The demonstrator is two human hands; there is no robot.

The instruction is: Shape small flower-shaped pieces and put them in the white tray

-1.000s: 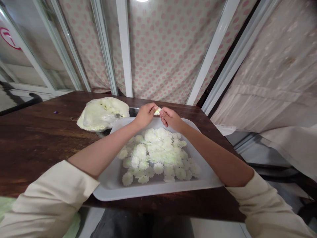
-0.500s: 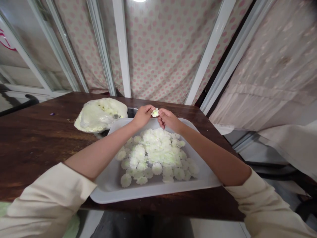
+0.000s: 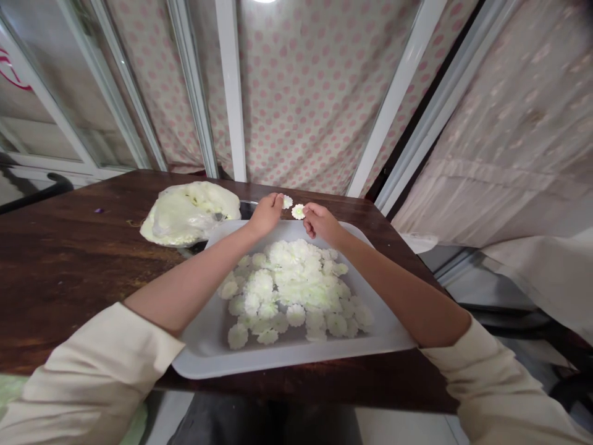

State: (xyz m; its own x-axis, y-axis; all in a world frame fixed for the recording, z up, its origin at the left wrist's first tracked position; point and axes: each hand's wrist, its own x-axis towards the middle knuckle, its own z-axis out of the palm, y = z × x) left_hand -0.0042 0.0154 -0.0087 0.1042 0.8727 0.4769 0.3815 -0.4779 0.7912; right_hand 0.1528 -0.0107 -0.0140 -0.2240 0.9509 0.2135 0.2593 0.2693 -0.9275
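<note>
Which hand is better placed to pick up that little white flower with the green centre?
Probably the right hand: its fingertips are closest to the white flower, with nothing between them. The left hand is farther away, and a second flower lies nearer to it.

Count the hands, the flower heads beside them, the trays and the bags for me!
Hands: 2 (left hand, right hand)
Flower heads between the hands: 2
White tray: 1
Plastic bag: 1
Total: 6

The flowers piled in the tray overlap too much to count, so they are left out.
</note>
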